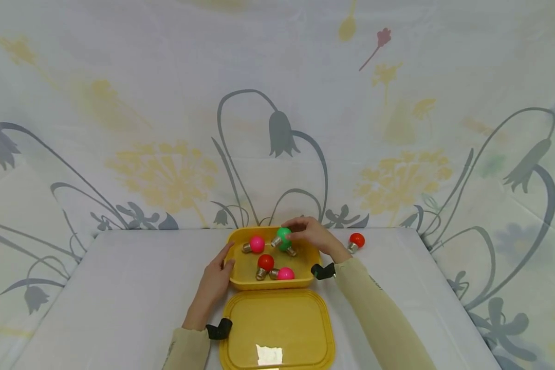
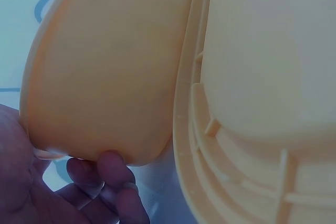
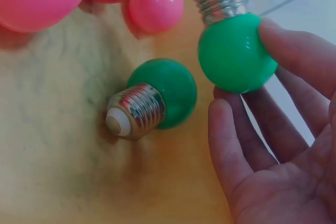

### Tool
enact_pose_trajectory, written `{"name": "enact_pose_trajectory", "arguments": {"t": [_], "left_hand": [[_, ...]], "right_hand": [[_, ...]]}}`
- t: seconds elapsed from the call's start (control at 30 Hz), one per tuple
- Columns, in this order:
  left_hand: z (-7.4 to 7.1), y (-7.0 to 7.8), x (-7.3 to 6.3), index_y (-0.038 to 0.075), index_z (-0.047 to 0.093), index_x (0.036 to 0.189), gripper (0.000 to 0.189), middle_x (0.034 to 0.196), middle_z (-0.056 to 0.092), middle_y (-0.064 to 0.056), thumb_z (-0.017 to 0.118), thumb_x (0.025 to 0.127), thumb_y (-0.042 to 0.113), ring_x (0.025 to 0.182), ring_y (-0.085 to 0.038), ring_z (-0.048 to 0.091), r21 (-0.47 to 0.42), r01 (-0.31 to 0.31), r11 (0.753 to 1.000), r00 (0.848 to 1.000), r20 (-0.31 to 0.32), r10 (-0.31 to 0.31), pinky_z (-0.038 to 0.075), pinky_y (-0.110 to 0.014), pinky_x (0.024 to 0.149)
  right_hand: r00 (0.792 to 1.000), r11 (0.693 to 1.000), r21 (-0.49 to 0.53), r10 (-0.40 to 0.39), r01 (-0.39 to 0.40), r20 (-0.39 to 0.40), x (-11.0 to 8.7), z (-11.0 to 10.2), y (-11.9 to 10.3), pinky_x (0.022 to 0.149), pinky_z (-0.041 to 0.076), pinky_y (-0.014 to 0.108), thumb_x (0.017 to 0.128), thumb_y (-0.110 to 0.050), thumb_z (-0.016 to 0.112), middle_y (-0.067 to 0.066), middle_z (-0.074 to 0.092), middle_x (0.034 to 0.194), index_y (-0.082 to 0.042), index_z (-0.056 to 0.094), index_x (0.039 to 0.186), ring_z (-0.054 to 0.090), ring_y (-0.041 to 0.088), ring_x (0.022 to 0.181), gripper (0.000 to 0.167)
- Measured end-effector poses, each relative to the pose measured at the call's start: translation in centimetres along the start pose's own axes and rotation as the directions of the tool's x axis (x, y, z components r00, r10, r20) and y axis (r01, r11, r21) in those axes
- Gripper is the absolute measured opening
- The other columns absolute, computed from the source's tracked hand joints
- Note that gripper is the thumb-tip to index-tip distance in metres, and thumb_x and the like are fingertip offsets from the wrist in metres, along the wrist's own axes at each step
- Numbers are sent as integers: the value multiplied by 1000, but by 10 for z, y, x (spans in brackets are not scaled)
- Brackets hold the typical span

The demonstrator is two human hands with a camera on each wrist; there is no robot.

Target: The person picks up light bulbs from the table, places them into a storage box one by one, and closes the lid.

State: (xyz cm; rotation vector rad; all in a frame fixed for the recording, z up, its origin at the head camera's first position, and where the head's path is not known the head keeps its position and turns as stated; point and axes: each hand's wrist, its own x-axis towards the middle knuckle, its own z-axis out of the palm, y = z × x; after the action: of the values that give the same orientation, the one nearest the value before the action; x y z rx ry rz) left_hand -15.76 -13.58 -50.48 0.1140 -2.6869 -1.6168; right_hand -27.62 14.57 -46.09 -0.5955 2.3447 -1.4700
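Note:
My right hand pinches a green light bulb by its globe over the yellow plastic box. Thumb and fingertips surround the globe, and its silver screw base sticks out free. A second green bulb lies in the box below it, largely covered in the head view. Also inside are two pink bulbs and a red bulb. At the box's left end my left hand grips the rim and side, fingers bent against the wall in the left wrist view.
A yellow lid lies flat just in front of the box. One more red bulb lies on the white tabletop right of the box. Behind the table hangs a flower-printed cloth.

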Motion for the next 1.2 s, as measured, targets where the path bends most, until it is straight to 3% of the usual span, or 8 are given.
{"name": "enact_pose_trajectory", "arguments": {"t": [0.3, 0.5, 1.2], "left_hand": [[-1, -1, 0, 22, 38, 155, 52, 155, 38, -18, 48, 104, 19, 142, -39, 34, 4, -6, 1000, 1000, 8, 6, 28, -55, 113], [-2, -2, -1, 22, 38, 156, 52, 155, 37, -18, 48, 105, 19, 142, -38, 33, -5, -9, 1000, 1000, 6, 9, 28, -55, 113], [-1, -1, -1, 20, 40, 155, 52, 153, 39, -22, 49, 104, 17, 141, -40, 35, -18, -14, 1000, 1000, 0, 14, 29, -55, 113]], "right_hand": [[998, 999, -19, -40, 41, 48, 1, -1, 4, 95, 48, 36, 89, -11, 72, 9, 66, 115, -3, 71, 120, 55, 25, 106, 32], [991, 997, -38, -55, 60, 121, 2, 3, -2, 90, 49, 33, 87, -9, 74, 8, 70, 113, -1, 73, 116, 58, 22, 101, 31], [966, 1000, 17, -29, 25, 257, -1, 1, -4, 84, 55, 30, 85, -3, 75, 10, 72, 112, 0, 72, 118, 66, 21, 96, 33]]}}
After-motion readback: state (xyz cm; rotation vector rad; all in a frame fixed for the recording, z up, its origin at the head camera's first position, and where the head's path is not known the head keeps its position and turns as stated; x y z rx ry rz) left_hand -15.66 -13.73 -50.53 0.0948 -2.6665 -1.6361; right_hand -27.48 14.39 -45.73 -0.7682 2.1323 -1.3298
